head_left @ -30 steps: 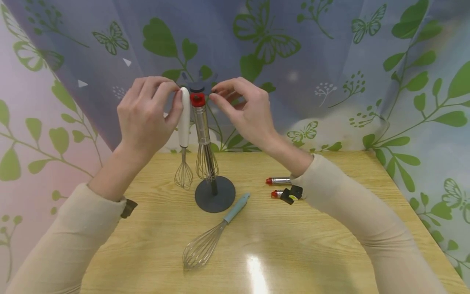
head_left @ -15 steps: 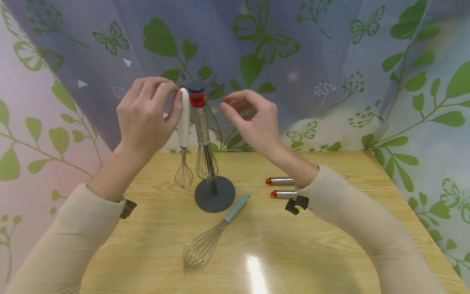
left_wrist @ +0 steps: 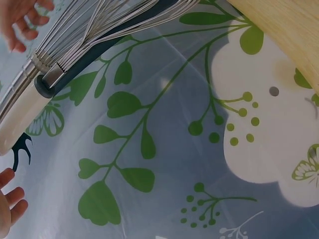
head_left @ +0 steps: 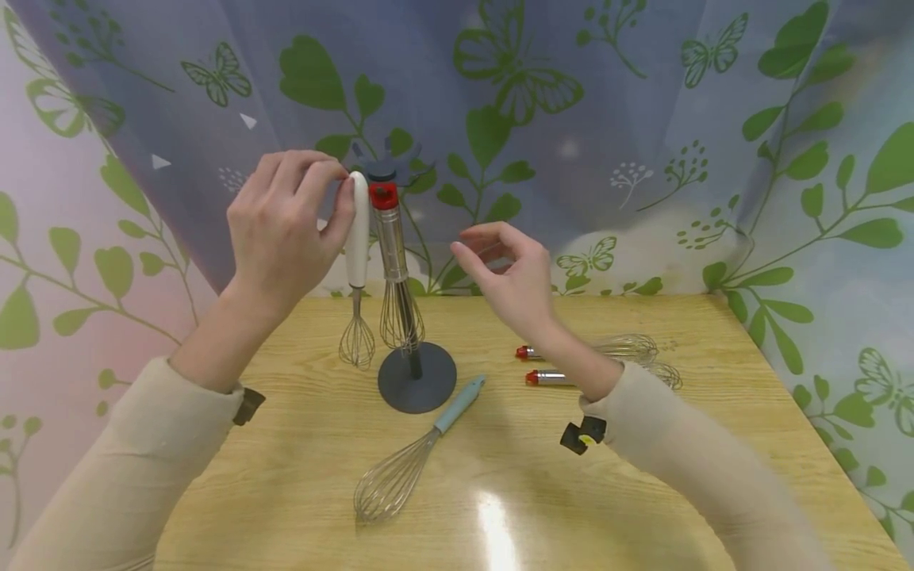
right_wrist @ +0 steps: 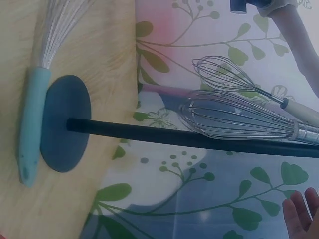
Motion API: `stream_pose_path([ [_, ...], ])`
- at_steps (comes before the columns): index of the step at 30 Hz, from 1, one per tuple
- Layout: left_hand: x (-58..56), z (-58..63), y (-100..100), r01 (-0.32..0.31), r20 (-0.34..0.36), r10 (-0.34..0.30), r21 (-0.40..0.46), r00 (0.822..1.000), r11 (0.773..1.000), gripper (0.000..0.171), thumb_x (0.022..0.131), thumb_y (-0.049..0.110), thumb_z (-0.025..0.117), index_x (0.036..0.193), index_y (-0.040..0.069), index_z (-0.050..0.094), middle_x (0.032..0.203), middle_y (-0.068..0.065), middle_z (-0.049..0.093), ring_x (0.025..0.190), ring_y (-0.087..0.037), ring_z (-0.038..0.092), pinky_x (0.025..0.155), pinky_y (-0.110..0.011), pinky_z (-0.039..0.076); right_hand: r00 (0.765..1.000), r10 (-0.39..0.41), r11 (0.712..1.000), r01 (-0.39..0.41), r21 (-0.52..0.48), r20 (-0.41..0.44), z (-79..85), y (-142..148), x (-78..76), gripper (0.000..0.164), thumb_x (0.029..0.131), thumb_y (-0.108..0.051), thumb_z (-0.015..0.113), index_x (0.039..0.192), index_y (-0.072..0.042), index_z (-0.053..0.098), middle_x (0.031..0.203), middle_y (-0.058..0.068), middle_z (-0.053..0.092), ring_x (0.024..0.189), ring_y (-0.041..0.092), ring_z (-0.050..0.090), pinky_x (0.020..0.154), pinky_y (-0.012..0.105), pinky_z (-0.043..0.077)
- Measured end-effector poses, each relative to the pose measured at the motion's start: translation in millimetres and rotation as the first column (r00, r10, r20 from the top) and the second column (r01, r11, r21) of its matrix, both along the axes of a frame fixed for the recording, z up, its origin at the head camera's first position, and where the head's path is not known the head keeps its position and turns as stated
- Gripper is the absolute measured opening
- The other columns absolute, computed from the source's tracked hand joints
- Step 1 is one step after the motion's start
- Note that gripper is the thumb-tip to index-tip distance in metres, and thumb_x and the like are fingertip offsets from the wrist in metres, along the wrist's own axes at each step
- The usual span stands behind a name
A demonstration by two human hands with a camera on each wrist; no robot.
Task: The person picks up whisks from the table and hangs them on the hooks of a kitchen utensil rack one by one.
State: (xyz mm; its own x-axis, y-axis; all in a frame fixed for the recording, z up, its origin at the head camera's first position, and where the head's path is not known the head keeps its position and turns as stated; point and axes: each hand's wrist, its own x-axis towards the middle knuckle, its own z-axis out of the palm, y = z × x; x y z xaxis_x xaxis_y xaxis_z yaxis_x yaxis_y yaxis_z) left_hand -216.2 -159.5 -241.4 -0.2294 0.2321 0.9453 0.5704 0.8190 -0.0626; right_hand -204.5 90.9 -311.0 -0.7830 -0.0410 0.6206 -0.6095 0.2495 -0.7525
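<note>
My left hand pinches the top of a white-handled whisk, which hangs wires down beside the dark stand. On the stand hangs another whisk with a metal handle and red end, touched by neither hand. The stand's round base rests on the table, and its pole shows in the right wrist view. Apart from the stand, to its right, my right hand is in the air, fingers loosely bent with a gap to the thumb, holding nothing. The left wrist view shows the white handle near the left fingertips.
A teal-handled whisk lies on the table in front of the stand. Two red-ended metal whisks lie at the right, one nearer and one farther, partly behind the right forearm. Patterned cloth hangs behind.
My right hand has come away from one of the stand's hooks and moved down to the right. The left hand stays at the white-handled whisk.
</note>
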Motion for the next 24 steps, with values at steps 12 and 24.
stream_pose_path([
  [12,0.7,-0.2,1,0.000,0.010,0.000,0.006,1.000,1.000,0.027,0.105,0.022,0.058,0.100,0.000,0.072,0.102,-0.017,0.076,0.095,-0.040,0.069,0.075,-0.053,0.059,0.994,-0.017,1.000,0.017,0.001,0.111,-41.1,8,9.6,0.019,0.095,-0.015,0.078,0.110,-0.003,0.077,0.098,0.016,0.077,0.078,0.011,0.067,0.068,0.020,0.057],
  [24,0.5,-0.6,0,0.000,0.012,0.000,0.010,1.000,1.000,0.026,0.105,0.022,0.058,0.100,0.000,0.072,0.102,-0.017,0.076,0.095,-0.040,0.069,0.076,-0.053,0.059,0.922,0.001,0.991,0.050,-0.123,0.387,-70.5,17,11.7,0.026,0.098,-0.020,0.076,0.116,-0.002,0.074,0.098,0.009,0.073,0.080,0.023,0.075,0.070,0.032,0.067],
])
